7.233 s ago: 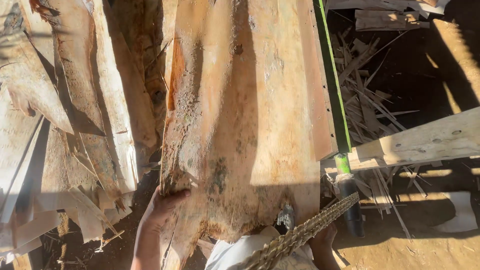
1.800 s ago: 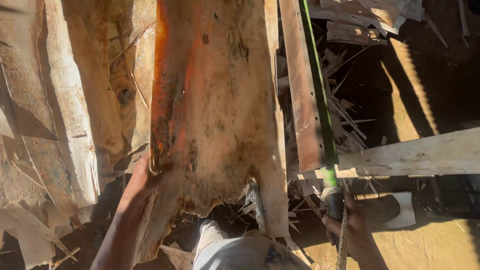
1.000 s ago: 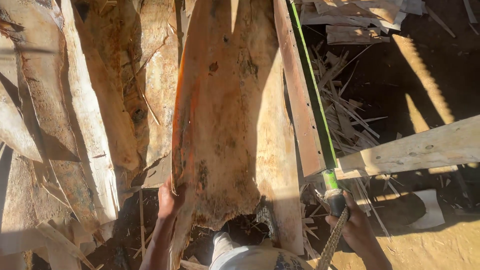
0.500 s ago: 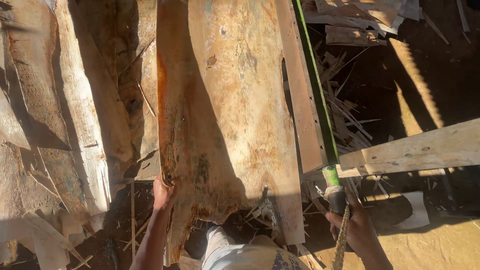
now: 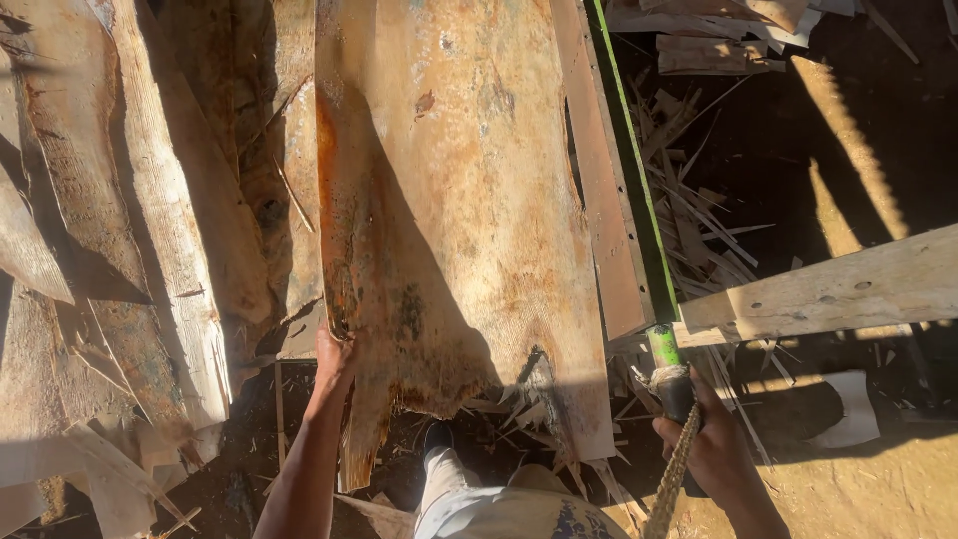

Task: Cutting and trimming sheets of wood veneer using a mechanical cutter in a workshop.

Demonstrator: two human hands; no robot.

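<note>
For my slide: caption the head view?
Left hand grips rusty-orange wooden slab; right hand holds green-handled tool.

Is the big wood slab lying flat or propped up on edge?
Propped up, leaning: the slab stands on its ragged lower end, and the left hand holds its edge.

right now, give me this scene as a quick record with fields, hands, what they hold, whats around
left hand: left hand grips the lower left edge of a wide weathered plank
right hand: right hand closed on the dark handle of a green-bladed tool, a braided rope hanging from it
plank: leans upright, lower end ragged and split
left side: more old boards stacked
right side: pale beam over wood splinters
</note>
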